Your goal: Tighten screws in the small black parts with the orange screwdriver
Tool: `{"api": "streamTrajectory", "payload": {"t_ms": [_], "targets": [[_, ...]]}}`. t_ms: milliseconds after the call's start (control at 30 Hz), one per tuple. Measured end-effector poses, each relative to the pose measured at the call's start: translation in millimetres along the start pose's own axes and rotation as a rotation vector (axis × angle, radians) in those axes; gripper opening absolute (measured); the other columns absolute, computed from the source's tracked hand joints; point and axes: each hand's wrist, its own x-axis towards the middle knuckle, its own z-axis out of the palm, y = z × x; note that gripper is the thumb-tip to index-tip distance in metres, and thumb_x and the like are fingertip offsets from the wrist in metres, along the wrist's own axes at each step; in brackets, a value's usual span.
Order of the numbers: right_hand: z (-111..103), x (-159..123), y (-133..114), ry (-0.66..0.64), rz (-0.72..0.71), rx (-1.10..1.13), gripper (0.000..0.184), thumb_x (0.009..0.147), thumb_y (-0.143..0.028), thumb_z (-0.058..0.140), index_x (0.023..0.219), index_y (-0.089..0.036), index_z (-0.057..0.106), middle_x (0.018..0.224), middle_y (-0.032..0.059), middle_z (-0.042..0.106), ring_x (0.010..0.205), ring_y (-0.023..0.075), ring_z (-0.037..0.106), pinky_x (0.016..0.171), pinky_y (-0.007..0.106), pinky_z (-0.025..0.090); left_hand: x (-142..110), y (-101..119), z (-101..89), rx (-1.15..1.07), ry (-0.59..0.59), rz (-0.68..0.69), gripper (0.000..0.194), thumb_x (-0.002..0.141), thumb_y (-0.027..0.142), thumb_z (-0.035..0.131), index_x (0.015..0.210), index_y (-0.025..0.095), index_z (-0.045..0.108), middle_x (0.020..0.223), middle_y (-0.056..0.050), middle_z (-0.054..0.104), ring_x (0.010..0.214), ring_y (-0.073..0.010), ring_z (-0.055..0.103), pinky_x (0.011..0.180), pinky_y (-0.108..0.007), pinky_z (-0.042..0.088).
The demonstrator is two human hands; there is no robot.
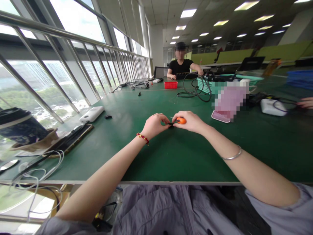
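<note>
My right hand (pixel 192 121) is closed around an orange-handled tool (pixel 181 120), which looks like a small screwdriver, its thin tip pointing left. My left hand (pixel 154 124) is pinched on a small black part (pixel 171 124) held just above the green table (pixel 171 153), right at the tool's tip. Both hands meet near the middle of the table. The black part is mostly hidden by my fingers. A red bead bracelet sits on my left wrist and a silver bangle on my right.
A white power bank (pixel 91 114), a small black piece (pixel 108 116), a phone (pixel 73 137), a cup (pixel 21 129) and white cables (pixel 36 176) lie left. A red tray (pixel 171 85), black cables (pixel 195 91), a teal basket (pixel 207 85) and a seated person (pixel 182 67) are farther back. A white device (pixel 271 107) sits right.
</note>
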Motion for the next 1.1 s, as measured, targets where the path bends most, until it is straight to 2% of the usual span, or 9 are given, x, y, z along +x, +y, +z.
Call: {"api": "streamTrajectory", "payload": {"t_ms": [167,367,567,633,800,867,967,1100], "targets": [[1,0,-1,-0.018,-0.016,-0.061,0.013,0.072,-0.031,0.061,0.083,-0.026,0.066,0.085,-0.0012,0.065,0.080,0.0165,0.058,0.064,0.025,0.037,-1,1,3.0,-0.036,-0.021,-0.018,0.013,0.070,0.029,0.061,0.076,0.019,0.067,0.079,-0.001,0.066,0.076,-0.0160,0.059,0.068,-0.025,0.045],[2,0,-1,-0.021,-0.025,-0.082,0.013,0.071,-0.028,0.061,0.083,-0.027,0.066,0.084,-0.0007,0.065,0.079,0.0171,0.058,0.064,0.025,0.037,-3,4,3.8,0.046,-0.001,0.009,0.014,0.070,0.031,0.061,0.075,0.020,0.067,0.089,-0.003,0.064,0.086,-0.0199,0.057,0.079,-0.030,0.044],[2,0,-1,-0.009,-0.033,-0.064,0.013,0.071,-0.030,0.061,0.082,-0.027,0.066,0.083,-0.0014,0.065,0.078,0.0167,0.059,0.063,0.025,0.038,-3,3,4.4,0.010,-0.005,-0.007,0.013,0.070,0.030,0.062,0.075,0.020,0.068,0.091,-0.003,0.064,0.088,-0.0197,0.057,0.085,-0.031,0.044],[2,1,2,0.060,-0.002,-0.029,0.013,0.072,-0.033,0.059,0.081,-0.026,0.066,0.085,-0.0019,0.067,0.078,0.0164,0.060,0.063,0.025,0.039,-3,1,5.9,-0.014,-0.011,-0.025,0.013,0.070,0.029,0.062,0.075,0.020,0.069,0.092,-0.003,0.065,0.088,-0.0195,0.058,0.086,-0.031,0.044],[1,3,16,0.394,0.196,0.010,0.017,0.073,-0.035,0.053,0.077,-0.024,0.066,0.087,-0.0003,0.069,0.078,0.0177,0.061,0.061,0.025,0.040,-4,-1,12.3,-0.036,-0.078,-0.055,0.012,0.069,0.028,0.062,0.073,0.021,0.069,0.096,-0.002,0.067,0.089,-0.0204,0.059,0.086,-0.031,0.046],[2,3,21,0.412,0.245,-0.032,0.017,0.073,-0.035,0.053,0.077,-0.024,0.066,0.087,0.0002,0.069,0.078,0.0185,0.061,0.059,0.025,0.039,-4,-1,13.8,-0.032,-0.095,-0.069,0.012,0.069,0.028,0.061,0.073,0.020,0.070,0.096,-0.003,0.067,0.088,-0.0203,0.060,0.085,-0.031,0.046],[6,3,26,0.373,0.253,-0.065,0.016,0.072,-0.034,0.053,0.075,-0.025,0.066,0.085,-0.0002,0.069,0.076,0.0187,0.060,0.056,0.025,0.037,-2,-1,10.2,-0.002,-0.110,-0.097,0.012,0.068,0.028,0.061,0.071,0.020,0.071,0.093,-0.003,0.067,0.084,-0.0198,0.061,0.082,-0.030,0.048],[9,3,28,0.348,0.241,-0.068,0.016,0.071,-0.033,0.053,0.074,-0.025,0.066,0.085,-0.0008,0.069,0.075,0.0185,0.060,0.055,0.025,0.037,-1,-10,-11.8,0.165,-0.078,-0.232,0.014,0.067,0.029,0.062,0.071,0.021,0.072,0.091,-0.004,0.068,0.084,-0.0223,0.061,0.076,-0.030,0.049]]}}
